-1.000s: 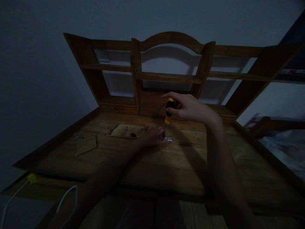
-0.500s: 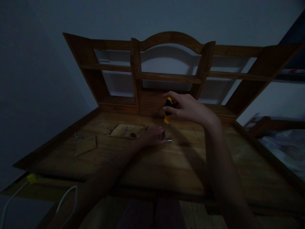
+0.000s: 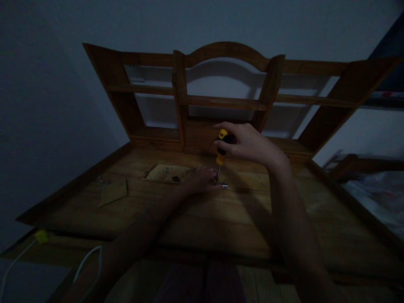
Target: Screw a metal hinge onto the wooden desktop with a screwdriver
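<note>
My right hand [image 3: 244, 141] is closed around the black-and-yellow handle of a screwdriver [image 3: 220, 159], which points down almost upright. The shaft ends at a small shiny metal piece [image 3: 224, 185] lying on the wooden desk [image 3: 217, 219]. Low on the desktop, my left hand [image 3: 202, 180] holds the near end of that metal piece, its fingers gathered around the screwdriver's tip. My fingers hide part of the metal piece, and the dim light leaves its exact kind unclear.
Left of my hands lies a long pale strip with a dark spot [image 3: 167, 173]. Further left are a flat brown piece [image 3: 114, 192] and small metal bits [image 3: 102, 182]. A wooden shelf unit [image 3: 222, 102] stands along the back. A white cable [image 3: 90, 252] hangs at the front left.
The screwdriver handle has turned slightly and tilts a little differently, with my right hand shifted slightly left. My left hand stays at the metal piece.
</note>
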`<action>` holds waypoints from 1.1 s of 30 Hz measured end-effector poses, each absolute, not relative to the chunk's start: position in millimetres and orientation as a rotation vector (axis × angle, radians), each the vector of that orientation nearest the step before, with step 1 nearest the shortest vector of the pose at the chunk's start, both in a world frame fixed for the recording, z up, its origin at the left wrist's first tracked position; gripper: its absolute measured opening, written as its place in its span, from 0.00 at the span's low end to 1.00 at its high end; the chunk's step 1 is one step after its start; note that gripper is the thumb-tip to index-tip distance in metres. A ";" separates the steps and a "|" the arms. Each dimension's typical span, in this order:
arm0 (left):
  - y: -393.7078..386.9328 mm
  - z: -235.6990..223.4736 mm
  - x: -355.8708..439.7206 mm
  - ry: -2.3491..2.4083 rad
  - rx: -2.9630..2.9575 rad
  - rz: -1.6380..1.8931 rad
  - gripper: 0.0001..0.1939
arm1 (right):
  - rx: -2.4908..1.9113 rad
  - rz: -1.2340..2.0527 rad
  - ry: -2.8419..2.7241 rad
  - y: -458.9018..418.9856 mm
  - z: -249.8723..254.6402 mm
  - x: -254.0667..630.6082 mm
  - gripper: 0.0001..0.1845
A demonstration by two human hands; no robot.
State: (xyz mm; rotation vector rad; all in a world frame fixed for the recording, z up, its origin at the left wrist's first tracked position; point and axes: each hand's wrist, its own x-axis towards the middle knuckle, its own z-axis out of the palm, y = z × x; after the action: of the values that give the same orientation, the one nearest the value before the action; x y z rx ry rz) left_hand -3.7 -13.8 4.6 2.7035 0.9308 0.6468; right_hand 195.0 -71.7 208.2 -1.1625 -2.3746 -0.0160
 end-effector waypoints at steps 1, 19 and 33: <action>-12.8 3.5 -3.8 0.929 2.708 0.647 0.22 | -1.160 -0.022 -2.368 -71.7 207.6 194.5 0.25; -11.0 2.4 -4.1 0.953 2.687 0.620 0.21 | -1.183 -0.022 -2.368 -71.9 207.2 188.9 0.20; -14.6 5.8 -3.4 0.910 2.700 0.655 0.20 | -1.205 -0.064 -2.344 -69.5 204.4 190.4 0.21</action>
State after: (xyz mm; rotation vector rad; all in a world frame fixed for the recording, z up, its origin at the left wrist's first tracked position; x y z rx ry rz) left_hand -3.4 -14.6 5.8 2.7000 0.9102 0.6550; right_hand 190.4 -69.5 204.4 -1.2051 -2.3445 -0.0643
